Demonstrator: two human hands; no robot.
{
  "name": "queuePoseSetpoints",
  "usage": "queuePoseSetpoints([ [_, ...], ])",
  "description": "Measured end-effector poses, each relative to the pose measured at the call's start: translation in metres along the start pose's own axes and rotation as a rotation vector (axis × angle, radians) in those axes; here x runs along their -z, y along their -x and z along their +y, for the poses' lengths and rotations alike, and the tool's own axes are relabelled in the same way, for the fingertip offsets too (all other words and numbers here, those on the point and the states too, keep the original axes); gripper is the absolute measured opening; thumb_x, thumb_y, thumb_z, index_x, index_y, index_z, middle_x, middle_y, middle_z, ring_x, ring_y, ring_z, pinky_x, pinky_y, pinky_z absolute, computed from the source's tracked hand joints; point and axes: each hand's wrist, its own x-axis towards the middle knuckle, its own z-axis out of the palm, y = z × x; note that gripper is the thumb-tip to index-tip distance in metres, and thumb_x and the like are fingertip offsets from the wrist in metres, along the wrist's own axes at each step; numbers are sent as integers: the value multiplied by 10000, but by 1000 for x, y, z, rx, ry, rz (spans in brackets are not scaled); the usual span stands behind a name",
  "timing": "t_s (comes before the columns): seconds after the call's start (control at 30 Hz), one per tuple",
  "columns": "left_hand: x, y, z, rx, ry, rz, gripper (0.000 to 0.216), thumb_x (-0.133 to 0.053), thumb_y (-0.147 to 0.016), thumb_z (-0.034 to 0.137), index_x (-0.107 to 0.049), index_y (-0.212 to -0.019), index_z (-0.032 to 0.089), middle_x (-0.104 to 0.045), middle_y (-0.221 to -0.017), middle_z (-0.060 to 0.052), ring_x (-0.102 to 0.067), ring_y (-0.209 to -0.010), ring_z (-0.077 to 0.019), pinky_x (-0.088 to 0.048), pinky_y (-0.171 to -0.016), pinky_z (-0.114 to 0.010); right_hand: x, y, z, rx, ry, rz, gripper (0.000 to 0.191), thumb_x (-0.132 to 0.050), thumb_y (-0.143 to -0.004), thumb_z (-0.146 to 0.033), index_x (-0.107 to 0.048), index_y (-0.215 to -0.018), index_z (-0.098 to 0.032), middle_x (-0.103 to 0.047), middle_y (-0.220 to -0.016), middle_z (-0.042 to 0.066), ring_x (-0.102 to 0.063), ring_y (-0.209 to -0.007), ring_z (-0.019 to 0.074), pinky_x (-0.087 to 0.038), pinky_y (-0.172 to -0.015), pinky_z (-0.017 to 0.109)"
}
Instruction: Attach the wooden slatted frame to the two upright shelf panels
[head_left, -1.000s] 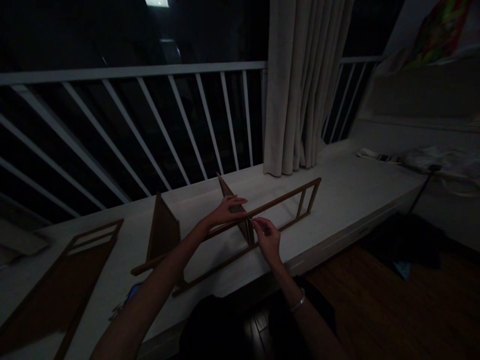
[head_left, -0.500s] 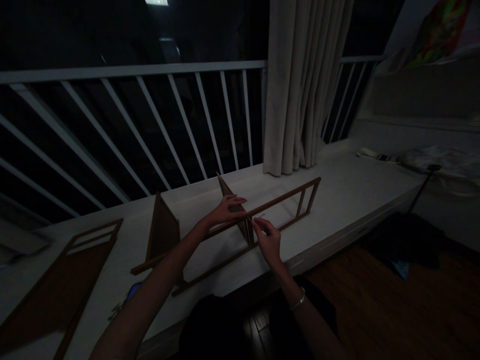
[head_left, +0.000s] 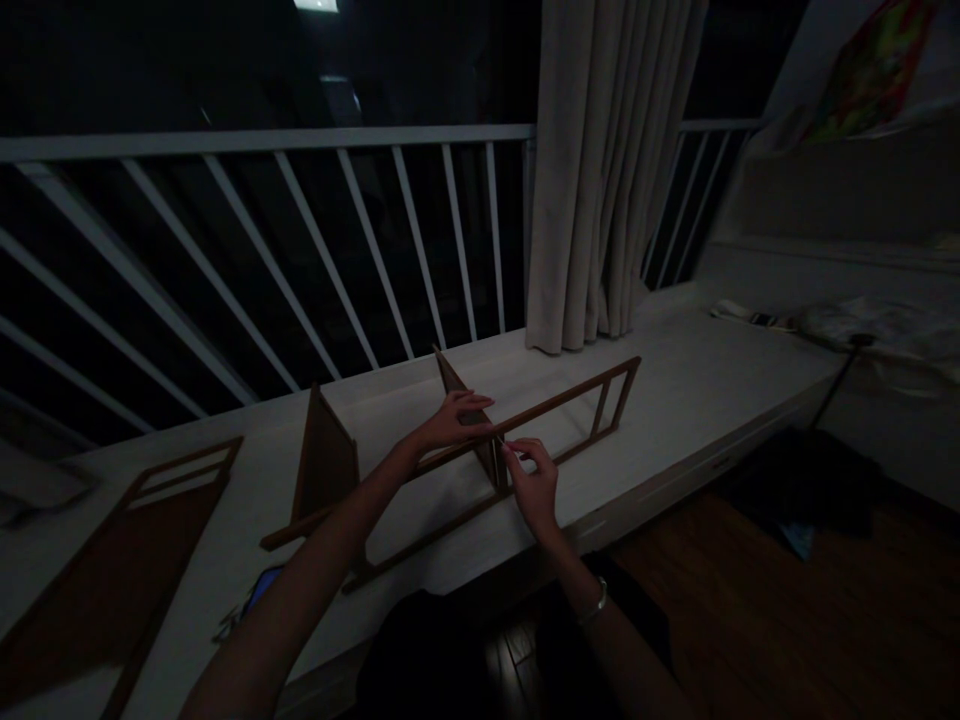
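Right now your left hand [head_left: 452,420] lies over the upper rail of the wooden frame [head_left: 559,403], its fingers stretched out toward the right; whether it grips the wood or merely rests there, I cannot tell. Your right hand [head_left: 534,475] comes in from the near side, thumb and forefinger pinched on a small thin piece [head_left: 502,439], which is too dim to name. Its tip meets the frame where the crosswise board joins the rail, just beside your left fingers. You wear a bracelet [head_left: 598,602] on your right wrist.

The frame stands on its long edge on the white ledge [head_left: 690,380], with its barred end to your right. Two boards rise from it: the crosswise board [head_left: 448,373] near your hands, and the end board [head_left: 328,455] farther left, beyond your left forearm. Well to the left, a brown panel [head_left: 124,575] with a slatted end lies flat on the ledge. Between that panel and your forearm you have a dark object with a blue face [head_left: 262,590], partly hidden by the arm. Behind the ledge run the white railing [head_left: 285,140] and a pale curtain [head_left: 581,180].
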Motion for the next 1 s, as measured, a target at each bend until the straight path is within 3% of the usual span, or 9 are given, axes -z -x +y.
queuePoseSetpoints([
  [0.17,0,1,1,-6,7,2,516,-549,-667,478,-478,-1137,275,-466,-1200,2,-234,-1192,-181,-219,-1003,-352,-4,3,7,-179,-123,-89,181,-544,-708,-331,-585,-759,-163,-592,-702,26,-545,-666,134,-442,-627,267],
  [0.37,-1,0,0,-3,7,2,528,-552,-662,482,-479,-1137,264,-465,-1199,-12,-227,-1195,-184,-220,-1002,-359,-6,4,5,-295,-280,-105,232,-585,-672,-343,-537,-817,-168,-590,-696,12,-555,-642,120,-445,-586,233],
  [0.6,0,1,1,-4,13,-10,528,-551,-662,484,-478,-1137,267,-462,-1202,-10,-219,-1200,-187,-225,-999,-358,-9,4,0,-257,-255,-88,217,-568,-681,-358,-580,-781,-165,-616,-739,32,-570,-691,136,-457,-646,260],
  [1.0,-2,-1,-5,16,31,-19,533,-542,-675,474,-458,-1158,266,-442,-1221,-22,-216,-1203,-181,-215,-1003,-361,-13,12,-3,-143,-202,-84,215,-517,-732,-297,-601,-892,-180,-630,-864,44,-586,-790,153,-465,-745,302],
])
